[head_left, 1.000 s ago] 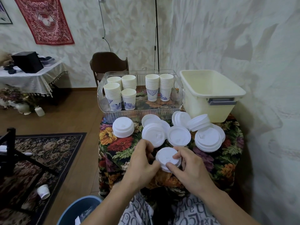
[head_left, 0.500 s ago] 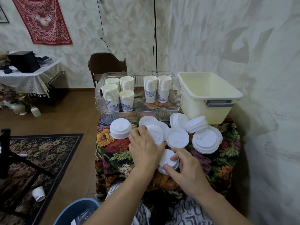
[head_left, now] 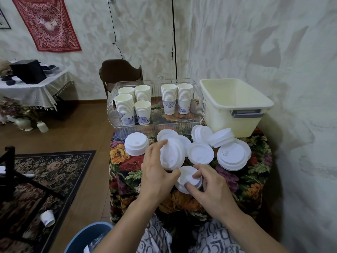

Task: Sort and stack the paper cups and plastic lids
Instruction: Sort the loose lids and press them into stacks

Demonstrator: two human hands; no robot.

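Note:
White plastic lids lie in loose piles on the floral tablecloth [head_left: 127,172]. My left hand [head_left: 156,172] grips a tilted lid stack [head_left: 172,155] lifted off the pile, thumb below and fingers on its top edge. My right hand [head_left: 209,189] holds a small lid stack [head_left: 187,177] near the table's front edge, thumb and fingers around its rim. A neat lid stack [head_left: 136,146] sits to the left; more lids [head_left: 231,156] lie to the right. Several stacks of paper cups [head_left: 125,106] stand in a clear tray [head_left: 197,123] behind.
A cream plastic tub [head_left: 235,106] stands at the back right against the wall. A dark chair [head_left: 120,72] is behind the tray. A blue bin [head_left: 85,238] sits below left, and one paper cup [head_left: 47,217] lies on the rug.
My left hand reached forward to the lid pile, closed on a lid stack and has tilted it up toward me. My right hand stayed on the small stack.

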